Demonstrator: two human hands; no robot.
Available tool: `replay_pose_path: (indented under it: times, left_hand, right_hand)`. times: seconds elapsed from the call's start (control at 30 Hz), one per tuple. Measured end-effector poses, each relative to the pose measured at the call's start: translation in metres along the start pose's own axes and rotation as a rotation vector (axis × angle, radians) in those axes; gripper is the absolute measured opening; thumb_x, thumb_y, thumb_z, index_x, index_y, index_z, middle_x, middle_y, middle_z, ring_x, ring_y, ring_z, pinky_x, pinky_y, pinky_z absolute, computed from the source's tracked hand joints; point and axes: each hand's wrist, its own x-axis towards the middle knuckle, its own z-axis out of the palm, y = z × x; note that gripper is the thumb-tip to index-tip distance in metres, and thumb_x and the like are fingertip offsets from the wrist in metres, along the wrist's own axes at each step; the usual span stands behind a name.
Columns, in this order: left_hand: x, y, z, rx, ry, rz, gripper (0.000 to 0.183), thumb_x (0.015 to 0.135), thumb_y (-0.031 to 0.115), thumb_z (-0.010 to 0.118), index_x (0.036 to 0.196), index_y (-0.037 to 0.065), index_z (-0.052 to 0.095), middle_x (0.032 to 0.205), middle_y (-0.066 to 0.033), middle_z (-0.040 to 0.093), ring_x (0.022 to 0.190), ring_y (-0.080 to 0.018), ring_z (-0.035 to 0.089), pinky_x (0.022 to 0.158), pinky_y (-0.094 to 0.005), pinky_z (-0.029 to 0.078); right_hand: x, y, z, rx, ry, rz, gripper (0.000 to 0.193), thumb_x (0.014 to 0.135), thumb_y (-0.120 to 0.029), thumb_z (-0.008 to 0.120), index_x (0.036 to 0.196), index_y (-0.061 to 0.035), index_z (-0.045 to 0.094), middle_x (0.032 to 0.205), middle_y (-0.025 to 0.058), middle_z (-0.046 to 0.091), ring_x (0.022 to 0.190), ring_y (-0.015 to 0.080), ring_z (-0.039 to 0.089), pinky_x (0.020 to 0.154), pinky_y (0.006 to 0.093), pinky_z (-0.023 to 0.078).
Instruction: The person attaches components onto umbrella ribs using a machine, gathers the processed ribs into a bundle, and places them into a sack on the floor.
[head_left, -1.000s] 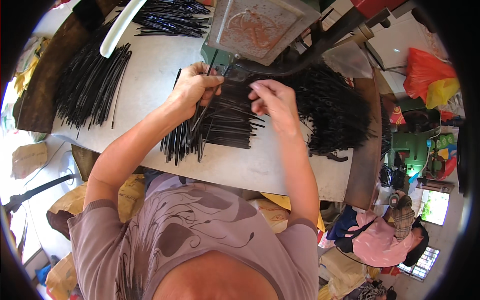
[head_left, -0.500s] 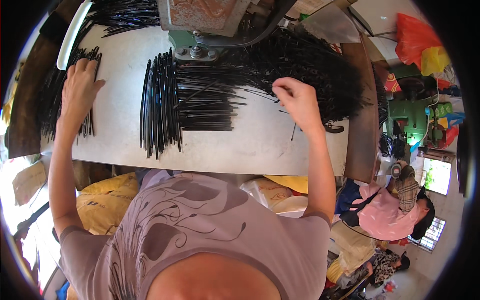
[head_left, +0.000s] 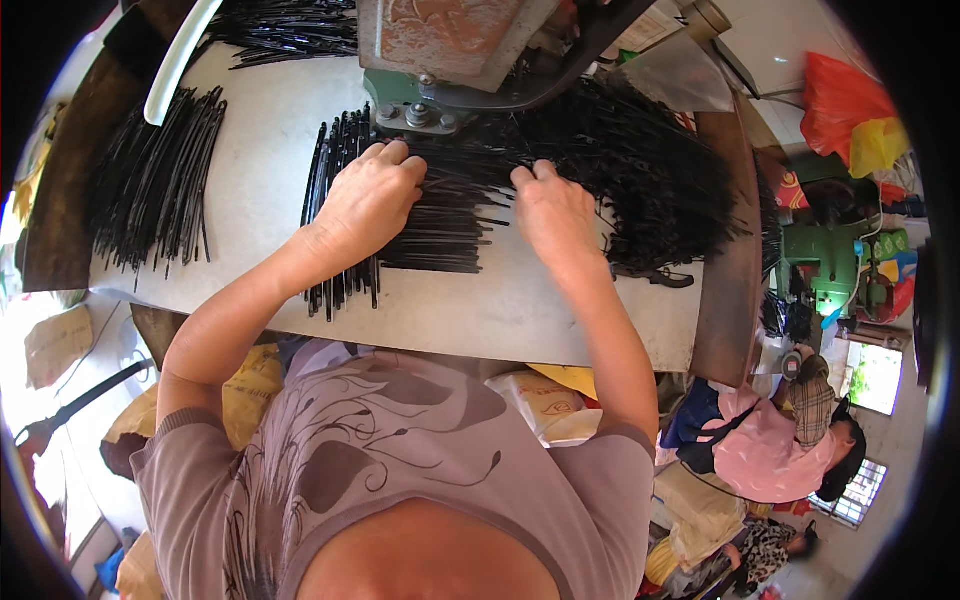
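Note:
My left hand (head_left: 368,205) is closed, its curled fingertips down among thin black strips where an upright bundle (head_left: 324,175) meets a crosswise stack (head_left: 435,248). Closed in a pinch, my right hand (head_left: 556,218) is at the right-hand ends of the crosswise strips, beside a large tangled black pile (head_left: 665,170). How many strips each hand grips is hidden by the fingers. Another bundle of black strips (head_left: 160,185) lies at the left of the pale tabletop (head_left: 262,120), apart from both hands.
A machine with a rusty box-like head (head_left: 445,40) and a green bolted foot (head_left: 415,117) stands just beyond my hands. More black strips (head_left: 290,35) lie at the far left, near a white tube (head_left: 175,70). A person in pink (head_left: 775,445) sits at the right.
My left hand has left the bundle at the left and moved right to the middle strips, its fingers now curled. My right hand has shifted left, closer to it.

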Motion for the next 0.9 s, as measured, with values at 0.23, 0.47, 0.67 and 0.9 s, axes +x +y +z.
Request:
replay_pose_path:
  times: [0.23,0.47,0.67,0.9]
  left_hand:
    - [0.007,-0.03,-0.017,-0.229,0.167,-0.08,0.009,0.079,0.002,0.051,0.084,-0.005,0.052,0.074,-0.0143,0.052,0.06,-0.0241,0.057,0.055,-0.0318,0.044]
    - [0.013,-0.037,-0.017,-0.241,0.214,-0.174,0.012,0.08,0.005,0.052,0.088,-0.004,0.054,0.074,-0.0135,0.055,0.059,-0.0232,0.057,0.057,-0.0295,0.044]
    - [0.013,-0.04,-0.017,-0.242,0.278,-0.115,0.012,0.077,0.004,0.054,0.088,-0.001,0.056,0.076,-0.0152,0.055,0.067,-0.0312,0.055,0.063,-0.0329,0.044]
    - [0.003,-0.04,-0.035,0.182,0.36,0.063,0.01,0.074,0.006,0.056,0.082,0.005,0.061,0.065,-0.0127,0.052,0.06,-0.0271,0.054,0.056,-0.0336,0.044]
  right_hand:
    - [0.0,0.01,-0.021,0.15,-0.044,0.058,0.01,0.075,-0.007,0.051,0.082,-0.0016,0.057,0.082,0.0185,0.057,0.076,0.0359,0.056,0.066,0.0417,0.045]
    - [0.02,-0.007,-0.004,0.704,-0.066,0.082,0.015,0.076,-0.006,0.052,0.088,0.0026,0.055,0.066,0.0119,0.057,0.055,0.0192,0.056,0.054,0.0306,0.045]
    - [0.039,-0.022,0.007,1.389,-0.241,0.243,0.012,0.079,-0.008,0.053,0.086,0.0017,0.056,0.063,0.0032,0.053,0.047,0.0054,0.047,0.039,0.0183,0.034]
    - [0.046,-0.023,0.011,1.736,0.009,0.382,0.01,0.079,-0.006,0.055,0.081,0.0037,0.053,0.074,0.0083,0.056,0.061,0.014,0.058,0.051,0.0216,0.048]
